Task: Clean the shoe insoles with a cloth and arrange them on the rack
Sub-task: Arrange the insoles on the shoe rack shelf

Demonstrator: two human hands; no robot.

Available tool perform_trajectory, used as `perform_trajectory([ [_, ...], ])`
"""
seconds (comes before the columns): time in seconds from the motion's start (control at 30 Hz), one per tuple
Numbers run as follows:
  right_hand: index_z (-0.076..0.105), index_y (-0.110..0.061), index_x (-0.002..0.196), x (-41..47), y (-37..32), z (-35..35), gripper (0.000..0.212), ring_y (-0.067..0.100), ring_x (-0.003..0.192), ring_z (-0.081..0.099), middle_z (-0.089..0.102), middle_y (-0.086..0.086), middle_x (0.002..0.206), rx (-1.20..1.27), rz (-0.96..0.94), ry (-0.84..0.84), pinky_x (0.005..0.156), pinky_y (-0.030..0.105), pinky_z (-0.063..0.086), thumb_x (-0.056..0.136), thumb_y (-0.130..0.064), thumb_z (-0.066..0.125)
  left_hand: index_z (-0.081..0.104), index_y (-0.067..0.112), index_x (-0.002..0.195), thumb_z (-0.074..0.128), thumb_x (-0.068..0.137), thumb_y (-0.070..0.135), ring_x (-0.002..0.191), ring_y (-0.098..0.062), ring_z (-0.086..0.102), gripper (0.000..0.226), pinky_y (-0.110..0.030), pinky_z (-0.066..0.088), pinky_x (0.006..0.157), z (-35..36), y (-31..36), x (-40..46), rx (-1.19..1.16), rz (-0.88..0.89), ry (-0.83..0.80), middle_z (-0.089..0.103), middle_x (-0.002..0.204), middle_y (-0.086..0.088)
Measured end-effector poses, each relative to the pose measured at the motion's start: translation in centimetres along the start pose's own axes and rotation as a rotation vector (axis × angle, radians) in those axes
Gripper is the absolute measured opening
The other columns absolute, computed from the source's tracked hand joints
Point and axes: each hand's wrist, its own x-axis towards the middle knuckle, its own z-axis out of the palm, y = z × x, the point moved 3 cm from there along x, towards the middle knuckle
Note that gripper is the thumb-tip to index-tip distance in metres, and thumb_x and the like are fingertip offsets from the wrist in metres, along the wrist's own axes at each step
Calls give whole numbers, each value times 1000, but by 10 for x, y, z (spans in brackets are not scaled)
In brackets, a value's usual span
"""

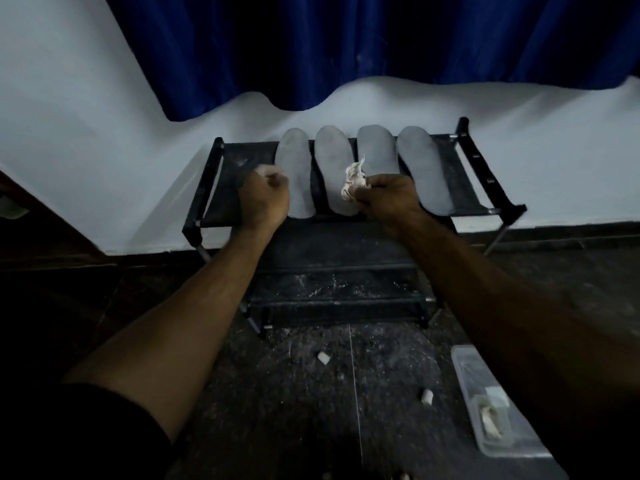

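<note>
Two bare forearms enter from the bottom edge, both uncovered from elbow to wrist. No watch, bracelet or glove on either wrist. Left hand bare, no rings visible; knuckles and back of hand face the camera. Right hand also bare, no rings visible, though dim light and blur make small details hard to confirm. Dark sleeve, black or close to it, covers the left upper arm at lower left, ending near the elbow with a plain hem. Right arm's upper part falls into shadow at the frame edge; probably a matching short sleeve.
</note>
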Motion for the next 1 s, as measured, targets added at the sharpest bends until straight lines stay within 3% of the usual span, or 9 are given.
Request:
perform_trajectory([
  [0.1,68,-4,68,-32,-1,-44,14,14,62,63,66,5,62,5,4,29,64,27,56,77,2,76,63,9,116,53,94,13,93,-4,57,24,0,41,71,22,29,-49,-24,163,-126,62,105,4],
  [0.2,63,-15,56,-60,2,-96,29,1,42,53,57,-9,41,-80,10,86,46,17,44,77,-2,77,64,10,115,56,93,12,81,10,58,24,-5,46,75,57,44,-100,-61,216,-263,64,97,7],
  [0.27,62,-18,48,-76,9,-134,34,7,46,52,56,-5,43,-108,12,133,51,24,44,74,-4,79,64,8,114,56,92,10,76,15,56,23,-4,44,73,87,53,-138,-75,234,-362,63,93,7],
  [0.37,59,-16,40,-100,35,-188,35,20,59,53,52,7,53,-149,20,190,60,37,46,66,-6,79,62,3,114,57,92,7,77,5,55,23,-2,43,69,140,59,-192,-71,228,-497,61,95,2],
  [0.53,64,-23,42,-133,99,-265,32,15,56,55,57,-6,47,-254,144,254,57,35,46,68,-13,81,61,2,114,60,92,7,92,-12,59,23,-10,45,72,226,41,-268,15,171,-663,64,103,-6],
  [0.63,65,-20,53,-149,146,-300,27,13,54,58,63,0,56,-306,196,293,56,34,49,75,-10,79,60,6,115,60,92,9,90,-13,59,24,-26,50,80,266,18,-304,81,130,-759,64,106,-6],
  [0.73,69,-6,69,-162,199,-325,12,19,64,65,70,14,72,-324,297,311,65,43,57,77,-10,78,59,10,116,61,91,13,88,-12,59,26,-26,51,77,297,-8,-331,140,93,-835,62,104,-3],
  [0.83,70,1,72,-170,254,-342,18,30,70,69,71,20,78,-354,414,339,67,46,57,77,-14,79,59,13,116,61,91,15,90,-12,60,26,-27,51,77,322,-37,-348,192,61,-891,63,105,-2],
  [1.0,74,-11,71,-177,345,-358,13,21,68,69,74,11,76,-407,552,319,62,34,55,80,-19,75,59,14,115,61,90,15,96,-15,62,26,-34,54,86,361,-90,-365,257,14,-945,64,113,-5],
])
